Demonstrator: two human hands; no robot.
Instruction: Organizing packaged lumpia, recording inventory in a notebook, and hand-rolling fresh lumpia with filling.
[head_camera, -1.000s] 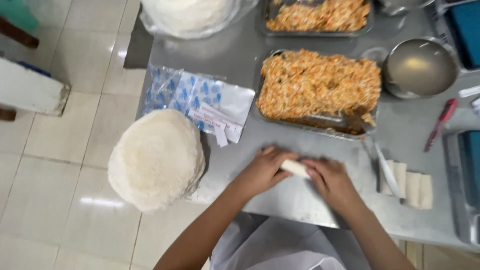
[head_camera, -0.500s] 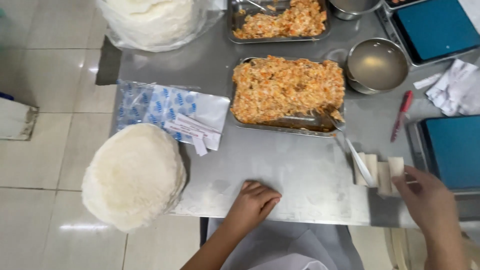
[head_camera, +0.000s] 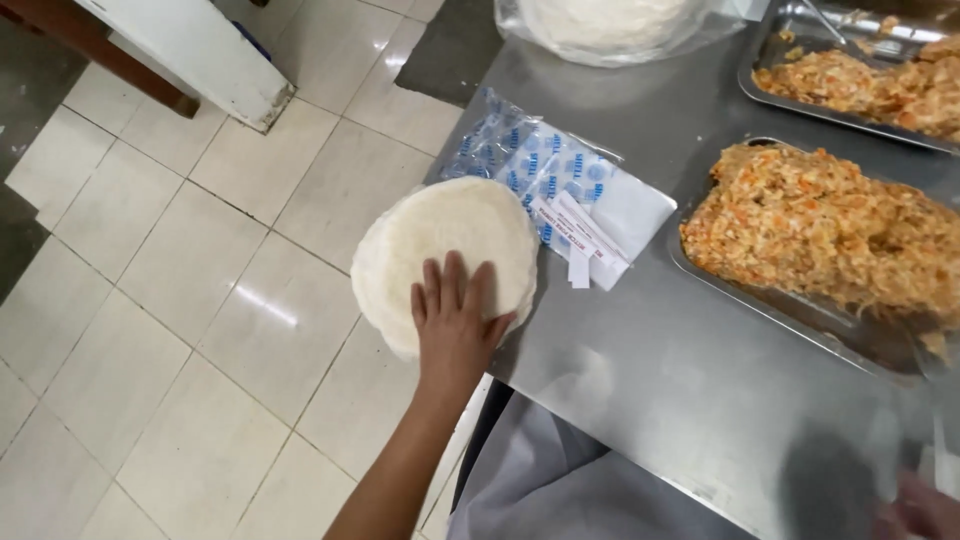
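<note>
Left hand (head_camera: 455, 315) lies flat, fingers spread, on top of a round stack of thin white wrappers (head_camera: 440, 255), which sits at the near left corner of the steel tabletop (head_camera: 660, 380) and juts out past its edge over the tiled floor (head_camera: 200, 300). Just beyond the stack, partly under it, lies a clear plastic bag with blue print (head_camera: 560, 185). To the right of that stands a steel tray (head_camera: 760, 305) heaped with shredded orange filling (head_camera: 830, 235), and a second such tray (head_camera: 845, 110) sits farther back. At the far edge is another pile of wrappers in plastic (head_camera: 605, 25). Right hand (head_camera: 920, 510) shows only as a blur at the lower right corner; whether it is spread or closed cannot be told.
</note>
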